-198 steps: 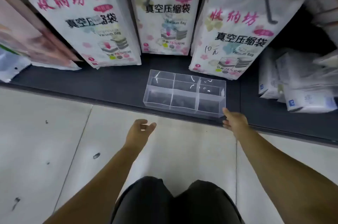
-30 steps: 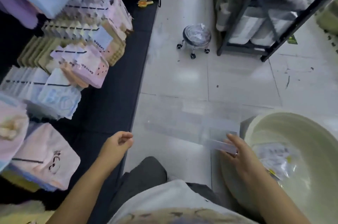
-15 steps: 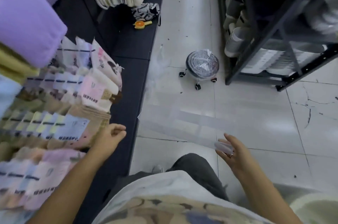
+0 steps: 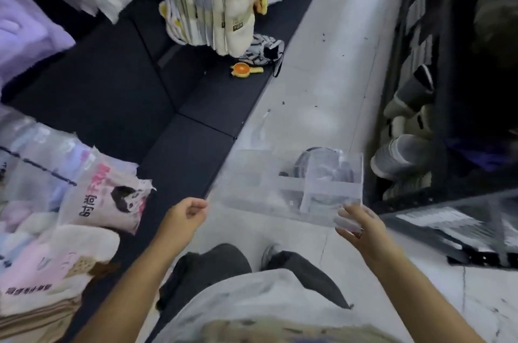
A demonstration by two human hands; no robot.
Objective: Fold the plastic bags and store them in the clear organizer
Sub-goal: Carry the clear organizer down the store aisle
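Clear organizer point(image 4: 291, 188): held in the air above the pale floor point(image 4: 308, 96), in front of the person's knees, long axis running left to right. Divider walls are visible through the near side; the compartments look empty, though motion blur limits certainty. No plastic bags can be identified in this view.

Right hand point(image 4: 361, 230): at the organizer's near right corner, fingers point(image 4: 347, 219) pinching the corner, thumb side hidden behind the plastic. This looks like the only firm hold.

Left hand point(image 4: 185, 215): at the organizer's near left end, fingers curled loosely inward toward the palm. Cannot tell whether they touch the edge or sit just beside it; nothing is visibly gripped.

Surroundings: dark shelf base point(image 4: 168, 124) runs along the left, with packaged textiles point(image 4: 106, 199) stacked near left and hanging packs point(image 4: 213, 6) farther off. A small orange toy point(image 4: 242, 69) lies on the shelf base, far. Dark rack point(image 4: 448, 90) to the right, holding what look like slippers. A round object shows through the organizer, on the floor behind it.

Judgement: organizer is being carried; folding not begun.

Risks:
- One-corner pinch on smooth, rigid plastic: the box could rotate or slip and drop to the hard floor, cracking a wall or divider.
- Far end swinging in a narrow aisle could clip the rack or the shelf stock.
- Transparent edges are hard to judge, so set-down could land partly off an edge.
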